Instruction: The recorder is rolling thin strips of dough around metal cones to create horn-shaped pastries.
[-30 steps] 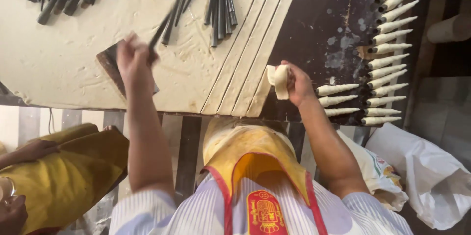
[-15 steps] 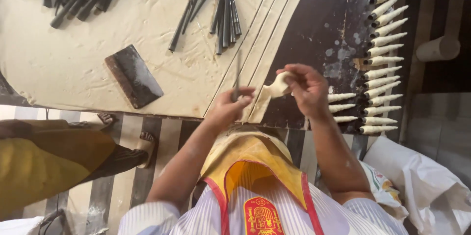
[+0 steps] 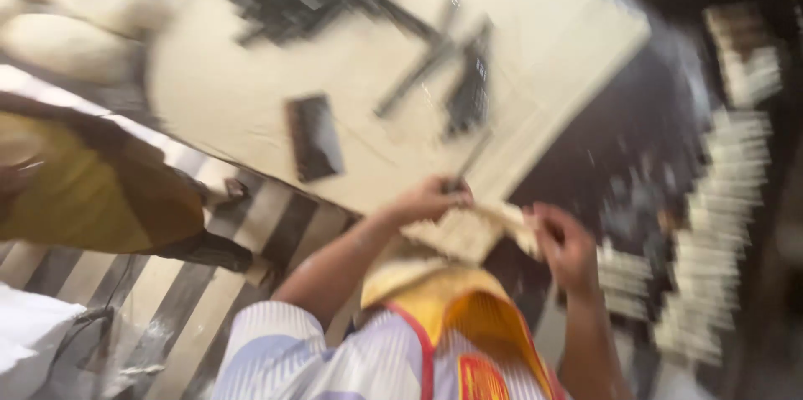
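Two hands stretch a pale soft strip of dough (image 3: 493, 229) at the floured board's six-o'clock edge.
The left hand (image 3: 431, 199) pinches one end against a thin dark metal rod (image 3: 468, 162); the right hand (image 3: 565, 245), at three o'clock, grips the other. It looks limp, light and tearable, best held by its ends.

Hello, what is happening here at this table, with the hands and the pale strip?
A person in a striped shirt and yellow apron works at a pale floured board. The left hand pinches a thin dark rod, and the right hand holds a strip of pale dough stretched between the two hands. More dark rods and a dark flat scraper lie on the board. Rows of pale rolled pieces sit to the right. The picture is blurred, so finer detail is unclear.
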